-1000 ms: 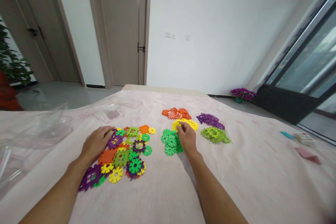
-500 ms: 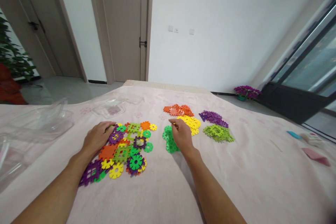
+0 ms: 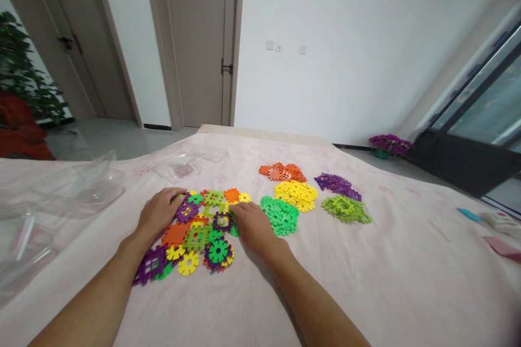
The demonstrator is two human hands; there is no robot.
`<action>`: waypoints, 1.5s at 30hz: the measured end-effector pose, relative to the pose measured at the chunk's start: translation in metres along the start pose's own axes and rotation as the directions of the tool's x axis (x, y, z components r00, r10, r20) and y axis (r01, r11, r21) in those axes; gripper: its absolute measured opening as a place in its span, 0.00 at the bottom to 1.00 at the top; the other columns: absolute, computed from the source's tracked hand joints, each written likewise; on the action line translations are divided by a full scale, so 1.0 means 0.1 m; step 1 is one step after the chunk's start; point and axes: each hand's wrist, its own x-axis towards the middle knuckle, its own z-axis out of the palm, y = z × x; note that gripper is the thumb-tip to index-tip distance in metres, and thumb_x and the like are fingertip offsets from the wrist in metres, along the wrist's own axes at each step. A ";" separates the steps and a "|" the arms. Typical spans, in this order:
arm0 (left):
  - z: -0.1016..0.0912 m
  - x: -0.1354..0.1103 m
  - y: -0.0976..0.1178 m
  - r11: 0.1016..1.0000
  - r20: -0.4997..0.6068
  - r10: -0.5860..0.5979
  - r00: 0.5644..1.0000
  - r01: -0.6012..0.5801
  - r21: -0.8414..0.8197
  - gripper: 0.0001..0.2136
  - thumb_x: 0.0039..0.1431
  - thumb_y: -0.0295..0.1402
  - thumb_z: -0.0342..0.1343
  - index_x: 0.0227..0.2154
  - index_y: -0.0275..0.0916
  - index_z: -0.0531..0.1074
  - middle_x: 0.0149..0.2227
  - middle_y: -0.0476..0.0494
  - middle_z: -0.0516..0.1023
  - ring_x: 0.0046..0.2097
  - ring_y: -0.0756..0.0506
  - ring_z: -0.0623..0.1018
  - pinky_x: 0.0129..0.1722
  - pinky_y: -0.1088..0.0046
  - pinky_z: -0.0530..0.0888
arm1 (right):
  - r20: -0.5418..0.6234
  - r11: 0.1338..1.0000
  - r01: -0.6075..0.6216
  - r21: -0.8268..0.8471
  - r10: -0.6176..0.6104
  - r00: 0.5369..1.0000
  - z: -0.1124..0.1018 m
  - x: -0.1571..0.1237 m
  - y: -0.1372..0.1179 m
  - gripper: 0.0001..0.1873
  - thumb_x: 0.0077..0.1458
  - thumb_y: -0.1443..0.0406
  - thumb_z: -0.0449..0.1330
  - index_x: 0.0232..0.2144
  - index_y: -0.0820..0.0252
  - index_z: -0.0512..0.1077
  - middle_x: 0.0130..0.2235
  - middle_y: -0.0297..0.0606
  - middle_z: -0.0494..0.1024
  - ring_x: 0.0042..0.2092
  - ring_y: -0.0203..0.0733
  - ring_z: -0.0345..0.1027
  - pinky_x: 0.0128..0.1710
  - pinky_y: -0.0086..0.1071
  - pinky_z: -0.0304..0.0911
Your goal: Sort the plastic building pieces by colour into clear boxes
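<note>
A mixed pile of flat plastic building pieces lies on the cloth: purple, orange and lime squares with notched edges, plus yellow and green slotted discs. My left hand rests against the pile's left edge beside a purple square, its thumb and fingers apart. At the right edge, my right hand has its fingers bent together over a small green disc, which it mostly covers; the thumb is hidden. Just right of that hand is a heap of green discs. Behind it sits a yellow heap.
Farther off are an orange heap, a purple heap and a lime heap. Clear plastic containers stand at the left. A blue item and a pink item lie far right on the tablecloth.
My right hand has moved left from the green heap to the mixed pile, uncovering the heap. My left hand stays by the pile. The whole view has shifted slightly.
</note>
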 end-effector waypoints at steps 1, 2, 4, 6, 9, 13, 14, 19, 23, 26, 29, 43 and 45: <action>0.00 0.00 0.00 1.000 -0.003 0.000 1.000 0.000 -0.001 0.19 0.64 0.44 0.44 0.46 0.47 0.78 0.54 0.48 0.78 0.56 0.42 0.75 0.56 0.65 0.69 | 0.006 0.999 -0.024 -0.022 0.024 1.000 -0.01 -0.01 -0.01 0.15 0.65 0.68 0.53 0.51 0.56 0.73 0.49 0.43 0.78 0.51 0.45 0.68 0.51 0.35 0.60; 0.01 0.00 -0.01 1.000 -0.007 0.001 1.000 -0.001 -0.002 0.19 0.64 0.44 0.44 0.46 0.47 0.78 0.54 0.48 0.78 0.56 0.42 0.75 0.57 0.65 0.69 | 0.010 0.999 -0.036 -0.038 0.036 0.999 -0.01 -0.01 -0.01 0.14 0.66 0.67 0.53 0.50 0.56 0.73 0.48 0.43 0.78 0.50 0.45 0.69 0.50 0.34 0.61; 0.01 0.01 -0.02 1.000 -0.010 0.005 1.000 -0.006 -0.006 0.19 0.64 0.44 0.44 0.46 0.47 0.78 0.54 0.48 0.78 0.56 0.42 0.75 0.57 0.66 0.68 | 0.006 0.998 -0.036 -0.050 0.037 0.999 0.00 -0.03 -0.01 0.14 0.66 0.68 0.53 0.50 0.57 0.74 0.47 0.44 0.78 0.50 0.45 0.69 0.50 0.34 0.61; 0.02 0.02 -0.04 1.000 -0.004 0.009 1.000 -0.009 -0.009 0.19 0.63 0.44 0.45 0.46 0.47 0.78 0.54 0.48 0.78 0.56 0.42 0.75 0.58 0.66 0.68 | -0.019 0.998 -0.053 -0.034 0.053 0.998 0.01 -0.06 0.01 0.17 0.65 0.70 0.53 0.52 0.57 0.73 0.47 0.44 0.79 0.49 0.45 0.70 0.50 0.34 0.61; 0.03 0.02 -0.06 1.000 0.006 0.017 1.000 -0.017 -0.012 0.19 0.64 0.44 0.44 0.47 0.46 0.78 0.54 0.48 0.78 0.56 0.42 0.75 0.57 0.66 0.68 | -0.132 0.990 -0.128 0.052 0.134 0.982 0.00 -0.10 0.06 0.21 0.63 0.73 0.51 0.55 0.58 0.72 0.46 0.44 0.79 0.47 0.43 0.71 0.49 0.33 0.63; 0.03 0.02 -0.07 1.000 0.008 0.025 1.000 -0.025 -0.008 0.19 0.63 0.45 0.45 0.47 0.46 0.78 0.53 0.46 0.78 0.55 0.41 0.75 0.56 0.65 0.69 | -0.333 0.964 -0.166 0.210 0.230 0.914 -0.14 -0.14 0.22 0.20 0.62 0.73 0.50 0.51 0.59 0.75 0.43 0.42 0.80 0.46 0.42 0.73 0.48 0.32 0.65; 0.03 0.02 -0.07 1.000 0.005 0.024 1.000 -0.024 -0.007 0.19 0.63 0.45 0.45 0.47 0.46 0.78 0.53 0.46 0.79 0.55 0.41 0.76 0.55 0.66 0.69 | -0.370 0.954 -0.181 0.238 0.261 0.892 -0.19 -0.15 0.28 0.19 0.62 0.72 0.50 0.49 0.59 0.76 0.43 0.42 0.80 0.46 0.42 0.73 0.49 0.32 0.65; 0.03 0.02 -0.06 1.000 0.003 0.025 1.000 -0.025 0.014 0.19 0.63 0.44 0.45 0.47 0.46 0.78 0.53 0.47 0.79 0.55 0.42 0.76 0.55 0.67 0.70 | -0.446 0.920 -0.312 0.235 0.388 0.807 -0.45 -0.21 0.57 0.16 0.58 0.71 0.53 0.42 0.58 0.79 0.45 0.40 0.81 0.48 0.45 0.72 0.53 0.36 0.64; 0.02 0.02 -0.04 0.999 0.006 0.020 1.000 -0.020 0.027 0.19 0.63 0.44 0.45 0.46 0.47 0.79 0.54 0.48 0.79 0.55 0.41 0.75 0.55 0.66 0.69 | -0.475 0.935 -0.327 0.138 0.352 0.807 -0.51 -0.24 0.57 0.15 0.57 0.71 0.55 0.41 0.58 0.80 0.45 0.41 0.81 0.50 0.47 0.70 0.55 0.39 0.60; 0.00 0.01 -0.02 1.000 0.008 0.002 1.000 -0.003 0.022 0.19 0.63 0.44 0.46 0.47 0.47 0.78 0.54 0.47 0.79 0.55 0.41 0.75 0.55 0.65 0.70 | -0.364 0.951 -0.292 0.101 0.309 0.879 -0.43 -0.20 0.45 0.16 0.58 0.71 0.55 0.43 0.57 0.79 0.45 0.40 0.82 0.49 0.47 0.70 0.54 0.38 0.61; -0.02 -0.01 0.01 1.000 0.006 -0.013 1.000 0.013 0.005 0.19 0.63 0.44 0.46 0.47 0.46 0.78 0.54 0.46 0.78 0.54 0.41 0.76 0.54 0.66 0.70 | -0.236 0.964 -0.263 0.031 0.263 0.935 -0.32 -0.09 0.32 0.18 0.60 0.70 0.56 0.50 0.58 0.77 0.49 0.42 0.81 0.51 0.47 0.69 0.54 0.38 0.59; -0.03 -0.02 0.02 1.000 -0.009 0.003 1.000 -0.002 0.021 0.18 0.63 0.43 0.46 0.47 0.47 0.78 0.54 0.48 0.79 0.54 0.41 0.75 0.53 0.67 0.70 | 0.060 0.931 -0.158 -0.329 0.187 0.980 -0.08 0.38 0.20 0.14 0.64 0.71 0.51 0.43 0.63 0.77 0.45 0.50 0.80 0.49 0.48 0.73 0.47 0.37 0.61; -0.03 -0.03 0.03 1.000 -0.008 -0.002 1.000 0.002 0.024 0.19 0.63 0.43 0.45 0.47 0.47 0.78 0.54 0.48 0.78 0.55 0.41 0.75 0.53 0.67 0.70 | 0.061 0.935 -0.150 -0.321 0.178 0.982 -0.11 0.35 0.21 0.16 0.63 0.73 0.50 0.44 0.63 0.76 0.44 0.49 0.81 0.48 0.48 0.74 0.47 0.37 0.62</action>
